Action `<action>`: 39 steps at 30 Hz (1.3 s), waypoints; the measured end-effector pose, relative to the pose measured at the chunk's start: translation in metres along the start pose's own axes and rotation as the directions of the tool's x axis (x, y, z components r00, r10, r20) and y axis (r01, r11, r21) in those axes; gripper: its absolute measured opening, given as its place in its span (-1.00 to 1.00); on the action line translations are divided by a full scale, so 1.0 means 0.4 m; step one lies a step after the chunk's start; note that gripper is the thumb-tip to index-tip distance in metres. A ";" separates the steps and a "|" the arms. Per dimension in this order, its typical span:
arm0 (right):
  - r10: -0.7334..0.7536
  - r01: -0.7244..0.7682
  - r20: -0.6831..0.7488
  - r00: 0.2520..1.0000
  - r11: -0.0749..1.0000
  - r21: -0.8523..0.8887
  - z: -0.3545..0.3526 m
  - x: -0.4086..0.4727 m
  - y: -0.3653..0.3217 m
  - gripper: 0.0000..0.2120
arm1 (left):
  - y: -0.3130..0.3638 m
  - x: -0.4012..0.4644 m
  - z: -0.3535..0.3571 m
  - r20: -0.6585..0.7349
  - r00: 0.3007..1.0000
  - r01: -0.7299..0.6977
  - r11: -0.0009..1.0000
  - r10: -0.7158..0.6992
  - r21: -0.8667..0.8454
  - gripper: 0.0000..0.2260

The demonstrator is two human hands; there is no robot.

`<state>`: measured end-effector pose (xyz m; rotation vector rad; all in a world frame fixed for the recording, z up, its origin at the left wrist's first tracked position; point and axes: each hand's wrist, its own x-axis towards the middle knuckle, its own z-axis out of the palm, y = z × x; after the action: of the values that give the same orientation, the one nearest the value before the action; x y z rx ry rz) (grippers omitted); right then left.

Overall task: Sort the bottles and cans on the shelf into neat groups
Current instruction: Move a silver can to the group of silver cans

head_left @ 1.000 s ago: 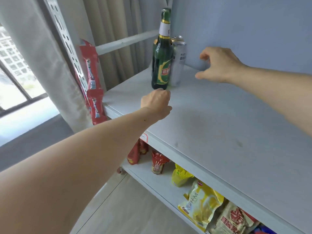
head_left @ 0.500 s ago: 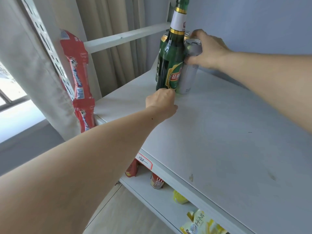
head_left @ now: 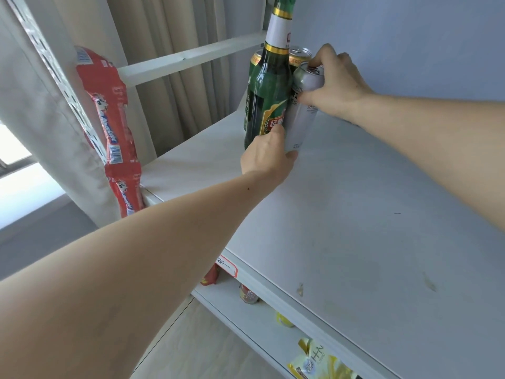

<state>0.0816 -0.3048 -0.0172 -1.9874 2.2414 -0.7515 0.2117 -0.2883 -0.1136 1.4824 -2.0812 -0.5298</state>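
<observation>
A tall green beer bottle with a white neck label stands at the far left corner of the pale shelf. A silver can leans beside it on the right. My right hand is closed around the silver can's top and upper side. My left hand is wrapped around the base of the green bottle, its thumb touching the can's bottom. Behind the bottle stand two gold-topped green cans, partly hidden.
A strip of red snack packets hangs on the shelf's left upright. Curtains hang behind. The lower shelf holds red cans and yellow snack bags. A blue wall backs the shelf.
My right hand went from open in the air to gripping the silver can, which now tilts. My left hand moved forward from the shelf and took hold of the bottle's base.
</observation>
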 end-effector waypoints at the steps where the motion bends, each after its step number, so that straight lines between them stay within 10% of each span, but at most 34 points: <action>1: -0.011 0.011 -0.011 1.000 1.000 0.003 -0.001 -0.001 0.000 -0.47 | 0.009 -0.001 0.002 0.001 1.000 0.011 1.000 -0.011 -0.014 -0.62; 18: -0.088 0.084 0.058 0.994 0.994 0.067 -0.141 -0.186 0.134 -0.50 | 0.116 -0.039 0.104 0.134 0.991 0.054 0.932 -0.006 -0.359 -0.52; 25: 0.188 -0.181 -0.030 0.982 0.970 0.163 -0.199 -0.236 0.117 -0.26 | 0.197 -0.114 0.102 0.027 0.999 -0.023 0.971 0.030 -0.238 -0.42; 39: 0.115 -0.141 0.126 0.985 0.963 0.230 -0.475 -0.586 0.119 -0.66 | 0.366 -0.438 0.019 0.259 0.932 -0.111 0.882 0.252 -0.459 -0.51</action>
<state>0.0112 -0.0197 0.0672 -1.7137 2.0821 -0.8285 0.1443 -0.0752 -0.0666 0.9743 -2.1158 -1.1342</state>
